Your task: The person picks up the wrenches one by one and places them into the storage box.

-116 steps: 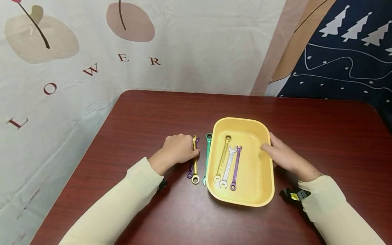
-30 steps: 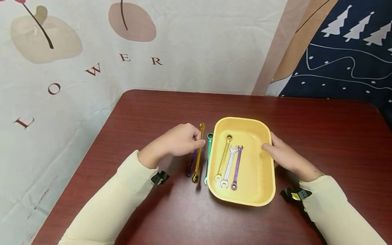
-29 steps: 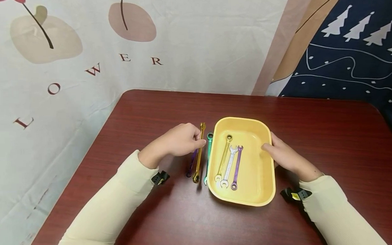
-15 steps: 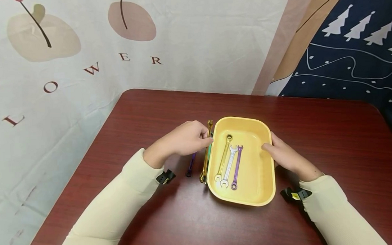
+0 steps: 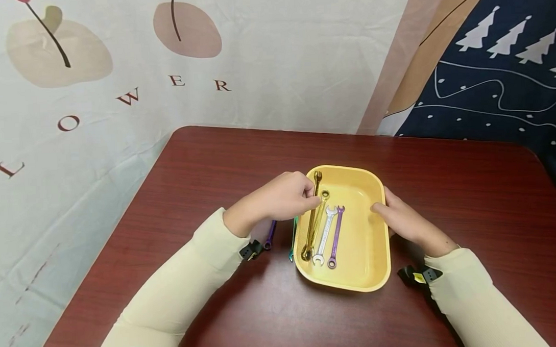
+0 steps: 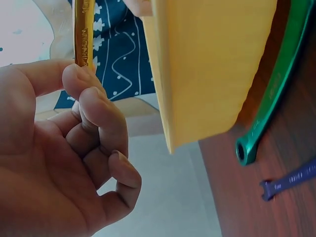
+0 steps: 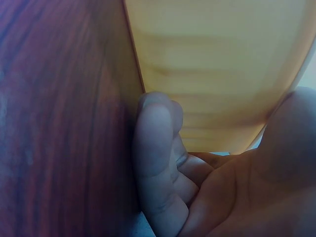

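Observation:
In the head view a yellow tray [image 5: 361, 252] stands on the table. My left hand [image 5: 285, 196] pinches a gold combination wrench [image 5: 311, 226] between thumb and index finger, holding it over the tray's left side. The left wrist view shows that gold shaft [image 6: 84, 32] at the fingertips, above the rim. Inside lie another gold wrench [image 5: 323, 206], partly covered by the held one, a silver wrench [image 5: 325, 236] and a purple wrench [image 5: 337, 238]. My right hand [image 5: 401, 217] grips the tray's right side, its thumb over the rim and fingers against the outer wall [image 7: 222, 74].
Left of the tray a green wrench [image 5: 293, 242] lies close along its wall, partly hidden. Farther left is a second purple wrench [image 5: 271, 235], mostly under my left arm. A printed cloth [image 5: 302, 65] hangs behind the dark red table [image 5: 222, 160].
My left hand has lifted the gold wrench off the table beside the purple one and carried it right, across the green wrench and over the tray. The right hand and tray stay put.

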A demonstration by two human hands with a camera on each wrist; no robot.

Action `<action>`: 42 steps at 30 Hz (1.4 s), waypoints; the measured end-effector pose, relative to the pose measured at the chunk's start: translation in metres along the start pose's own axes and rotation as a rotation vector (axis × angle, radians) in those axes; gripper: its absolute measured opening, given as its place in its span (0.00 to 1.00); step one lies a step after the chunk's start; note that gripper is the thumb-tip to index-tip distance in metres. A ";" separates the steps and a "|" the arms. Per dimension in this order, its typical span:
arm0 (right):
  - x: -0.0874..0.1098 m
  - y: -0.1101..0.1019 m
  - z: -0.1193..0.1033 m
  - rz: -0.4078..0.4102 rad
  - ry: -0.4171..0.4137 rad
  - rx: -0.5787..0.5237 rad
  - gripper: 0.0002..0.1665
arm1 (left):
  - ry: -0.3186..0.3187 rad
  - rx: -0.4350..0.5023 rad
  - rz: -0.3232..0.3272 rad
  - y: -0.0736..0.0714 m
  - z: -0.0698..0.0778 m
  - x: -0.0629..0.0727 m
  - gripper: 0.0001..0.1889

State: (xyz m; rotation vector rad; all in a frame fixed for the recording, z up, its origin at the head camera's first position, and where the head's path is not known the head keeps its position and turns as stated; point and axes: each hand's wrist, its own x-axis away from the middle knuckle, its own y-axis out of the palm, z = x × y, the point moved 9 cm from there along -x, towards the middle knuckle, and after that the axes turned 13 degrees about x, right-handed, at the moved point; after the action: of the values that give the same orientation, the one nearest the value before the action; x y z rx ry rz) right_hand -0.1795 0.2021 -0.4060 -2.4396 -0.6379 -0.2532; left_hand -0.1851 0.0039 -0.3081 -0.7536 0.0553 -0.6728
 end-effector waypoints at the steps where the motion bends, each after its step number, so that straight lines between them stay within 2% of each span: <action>1: 0.000 0.000 0.000 0.001 0.001 0.000 0.38 | 0.007 -0.003 -0.005 0.002 0.001 -0.002 0.22; 9: 0.000 -0.001 0.000 0.005 0.001 0.006 0.39 | 0.048 -0.044 -0.036 0.019 0.008 -0.011 0.23; 17: 0.001 -0.001 -0.002 0.013 0.004 0.012 0.39 | 0.042 -0.139 -0.037 0.033 0.011 -0.019 0.25; 26: 0.000 -0.002 0.000 0.011 0.000 -0.002 0.38 | 0.019 -0.166 -0.036 0.047 0.008 -0.027 0.26; 36: 0.000 -0.001 0.001 0.008 -0.014 -0.024 0.38 | 0.011 -0.198 -0.097 0.071 0.007 -0.033 0.26; 42: 0.000 -0.002 0.000 0.013 -0.017 -0.015 0.38 | 0.006 -0.210 -0.077 0.075 0.006 -0.036 0.26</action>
State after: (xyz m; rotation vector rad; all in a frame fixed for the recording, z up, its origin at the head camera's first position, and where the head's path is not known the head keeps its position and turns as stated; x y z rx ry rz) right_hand -0.1807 0.2034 -0.4052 -2.4618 -0.6289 -0.2333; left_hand -0.1714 0.0684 -0.3592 -0.9589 0.1039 -0.7504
